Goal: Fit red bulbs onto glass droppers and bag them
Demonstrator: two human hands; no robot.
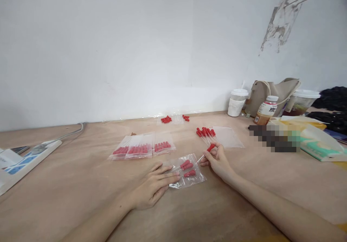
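Observation:
My left hand (154, 183) lies with fingers stretched out, pressing on the left part of a clear zip bag (199, 178). Inside this bag are 3 droppers with red rubber bulbs (189, 173). Between the fingers of my right hand (218, 158) is another dropper (210, 147), held by its red bulb. Its thin tube slants down to the bag's right edge; whether the tip is inside I cannot tell. Just beyond my right hand, several loose droppers (205, 131) lie on a flat clear bag (229, 137).
Filled dropper bags (139, 148) overlap at centre left. Small red bulbs (166, 119) lie on plastic by the wall. A power strip (35, 158) is at far left. To the right stand a white-lidded cup (237, 102), a bottle (266, 110), a bag (275, 92) and a tissue pack (322, 144).

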